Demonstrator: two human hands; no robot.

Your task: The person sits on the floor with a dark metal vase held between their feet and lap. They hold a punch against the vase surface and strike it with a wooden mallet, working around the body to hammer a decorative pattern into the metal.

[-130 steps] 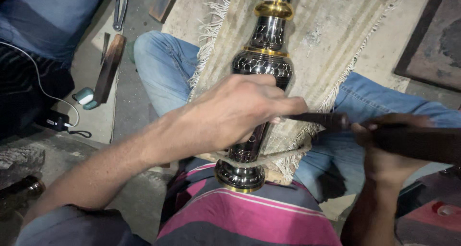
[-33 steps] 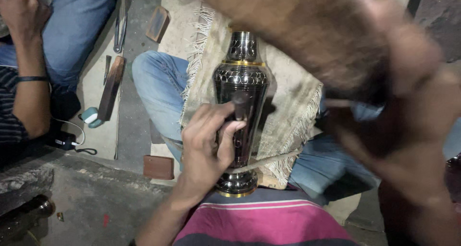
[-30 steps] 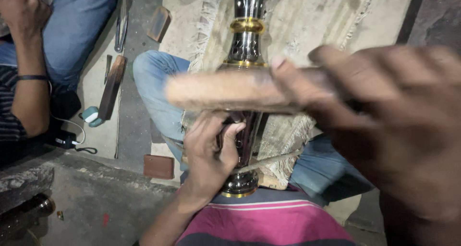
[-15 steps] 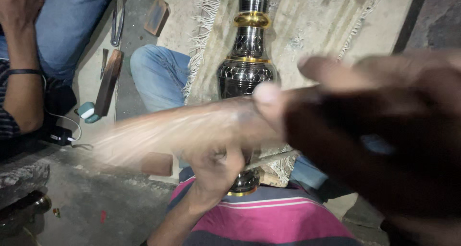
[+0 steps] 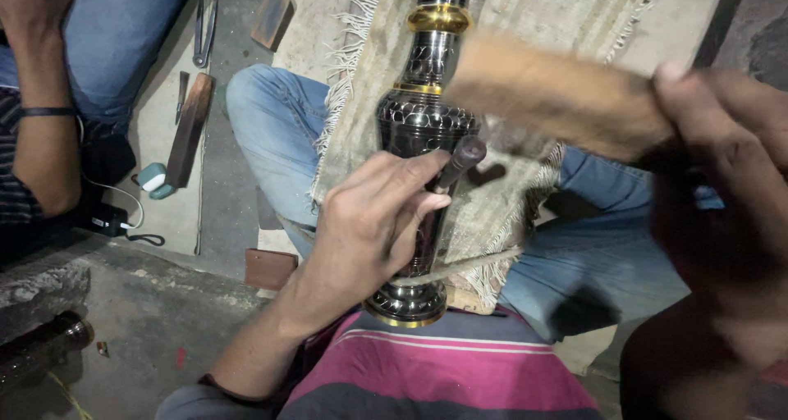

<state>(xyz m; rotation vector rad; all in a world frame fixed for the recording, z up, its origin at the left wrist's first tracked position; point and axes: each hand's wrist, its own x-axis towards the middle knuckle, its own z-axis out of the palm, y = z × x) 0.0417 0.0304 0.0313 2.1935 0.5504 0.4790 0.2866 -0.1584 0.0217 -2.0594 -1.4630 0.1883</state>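
Since the frame 0.5 s earlier the wooden mallet (image 5: 558, 100) has swung from the lower left of the picture up to the upper right, where it is a pale motion-smeared block, and the right hand (image 5: 722, 215) gripping it has pulled back toward the right edge. That hand is dark, blurred and cut off by the frame; its fingers look closed round the mallet's handle, though the handle itself cannot be made out. The left hand (image 5: 369, 223) sits at the centre, fingers curled and clamped on a thin dark chisel (image 5: 460, 162), whose blunt round head pokes out above the forefinger while its tip is hidden behind the fingers. Under it lies the engraved metal vase (image 5: 427, 120), dark with 2 gold bands, running from the top centre of the frame down to the person's striped shirt (image 5: 443, 371); its mouth is cut off at the top edge and its middle is covered by the left hand. The vase rests on a fringed beige cloth (image 5: 566, 10) across jeans-clad knees. At the upper left another person's forearm (image 5: 41, 141) is partly cropped, beside loose tools (image 5: 190, 125) on the floor.
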